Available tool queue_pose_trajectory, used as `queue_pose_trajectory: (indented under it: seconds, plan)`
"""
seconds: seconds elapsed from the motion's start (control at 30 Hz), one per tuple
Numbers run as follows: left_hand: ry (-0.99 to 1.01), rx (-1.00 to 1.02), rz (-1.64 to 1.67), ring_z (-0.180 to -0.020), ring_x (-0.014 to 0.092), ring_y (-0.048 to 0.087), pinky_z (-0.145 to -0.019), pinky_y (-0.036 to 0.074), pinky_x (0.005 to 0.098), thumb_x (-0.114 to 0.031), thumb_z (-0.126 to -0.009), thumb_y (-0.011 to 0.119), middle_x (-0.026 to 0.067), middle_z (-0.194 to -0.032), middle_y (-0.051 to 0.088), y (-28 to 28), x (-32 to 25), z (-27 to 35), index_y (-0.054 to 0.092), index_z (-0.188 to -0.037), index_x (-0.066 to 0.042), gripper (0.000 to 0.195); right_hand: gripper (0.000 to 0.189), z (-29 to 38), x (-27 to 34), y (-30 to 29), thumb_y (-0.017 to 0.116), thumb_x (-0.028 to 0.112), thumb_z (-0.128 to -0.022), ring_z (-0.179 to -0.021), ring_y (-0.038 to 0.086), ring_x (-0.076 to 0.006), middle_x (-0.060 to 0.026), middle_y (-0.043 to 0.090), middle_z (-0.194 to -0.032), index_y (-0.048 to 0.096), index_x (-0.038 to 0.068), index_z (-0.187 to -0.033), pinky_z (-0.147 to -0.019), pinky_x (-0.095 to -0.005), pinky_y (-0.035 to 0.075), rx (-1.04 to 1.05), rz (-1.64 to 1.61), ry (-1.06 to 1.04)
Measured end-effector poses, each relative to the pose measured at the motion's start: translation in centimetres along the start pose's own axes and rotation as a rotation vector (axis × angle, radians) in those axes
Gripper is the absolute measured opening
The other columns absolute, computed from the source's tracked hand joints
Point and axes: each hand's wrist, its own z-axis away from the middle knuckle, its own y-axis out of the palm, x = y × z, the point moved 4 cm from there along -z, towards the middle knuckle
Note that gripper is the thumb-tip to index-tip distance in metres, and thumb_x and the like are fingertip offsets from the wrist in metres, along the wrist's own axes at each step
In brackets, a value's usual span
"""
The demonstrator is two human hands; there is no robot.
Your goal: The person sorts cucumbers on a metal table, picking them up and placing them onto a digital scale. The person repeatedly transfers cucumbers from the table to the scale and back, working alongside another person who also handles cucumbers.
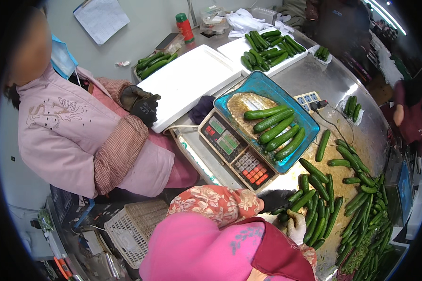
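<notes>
My left hand (276,201), in a black glove, is closed around cucumbers (295,196) at the scale's near right corner; its fingertips are partly hidden. Close beside it, my right hand (296,226), in a pale glove, pinches the near end of another cucumber (303,200). A loose pile of cucumbers (319,214) lies on the metal table just right of both hands. Ahead stands a digital scale (232,147) with a keypad and a blue pan (304,121). Several cucumbers (276,130) rest side by side in that pan.
Across to the left, a co-worker (91,130) in dark gloves stands by a white foam tray (188,79). A second foam tray (228,49) holds bundled cucumbers. A power strip (306,101) with a cable lies behind the scale. More cucumbers (362,210) heap at right. A plastic basket (126,232) sits below left.
</notes>
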Motion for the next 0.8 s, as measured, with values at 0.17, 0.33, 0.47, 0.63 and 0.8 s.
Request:
queue_pose_trajectory:
  seconds: [0.17,0.33,0.47,0.63,0.8]
  plan:
    - [-0.075,-0.015,-0.045,-0.056,0.009,0.055,-0.046,0.044,0.0254,-0.017,-0.085,0.059,0.0066,-0.089,0.064,0.1,-1.5,1.2,0.039,-0.147,-0.006,0.066,0.024,0.8,-1.4,-0.5,0.057,-0.003,-0.087,-0.098,0.063,-0.0254,-0.0133,0.066,-0.106,0.065,-0.001,-0.109,-0.090,-0.0338,0.049,0.020,0.134,0.027]
    - [-0.058,-0.064,-0.173,-0.062,0.011,0.057,-0.052,0.046,0.0274,-0.019,-0.086,0.061,0.0070,-0.093,0.065,-0.3,-1.1,0.6,0.042,-0.146,-0.006,0.064,0.028,0.6,-0.7,-0.1,0.057,0.002,-0.091,-0.085,0.062,-0.0165,-0.0098,0.067,-0.101,0.061,0.000,-0.118,-0.079,-0.0285,0.050,0.098,0.066,0.147]
    - [0.077,-0.037,-0.187,-0.085,0.010,0.060,-0.074,0.051,0.0268,-0.012,-0.088,0.060,0.0070,-0.104,0.066,-0.6,1.1,-1.1,0.045,-0.142,-0.002,0.056,0.032,0.4,0.6,0.4,0.059,0.011,-0.091,-0.084,0.066,-0.0221,-0.0128,0.069,-0.099,0.060,0.005,-0.123,-0.077,-0.0316,0.052,0.123,0.180,0.124]
    - [0.020,0.016,0.150,-0.100,0.015,0.061,-0.089,0.050,0.0286,-0.006,-0.091,0.063,0.0074,-0.115,0.063,-0.8,3.2,-1.7,0.049,-0.135,-0.001,0.047,0.053,0.4,0.9,1.0,0.055,0.029,-0.095,-0.088,0.065,-0.0416,-0.0244,0.066,-0.098,0.040,0.014,-0.143,-0.075,-0.0475,0.052,0.278,0.377,0.207]
    - [0.027,0.020,0.178,-0.100,0.014,0.060,-0.088,0.050,0.0295,-0.005,-0.091,0.061,0.0065,-0.114,0.063,-0.3,1.7,-1.0,0.050,-0.134,0.000,0.045,0.055,0.7,1.1,0.6,0.055,0.033,-0.095,-0.080,0.064,-0.0411,-0.0227,0.064,-0.089,0.037,0.019,-0.145,-0.069,-0.0493,0.052,0.257,0.458,0.177]
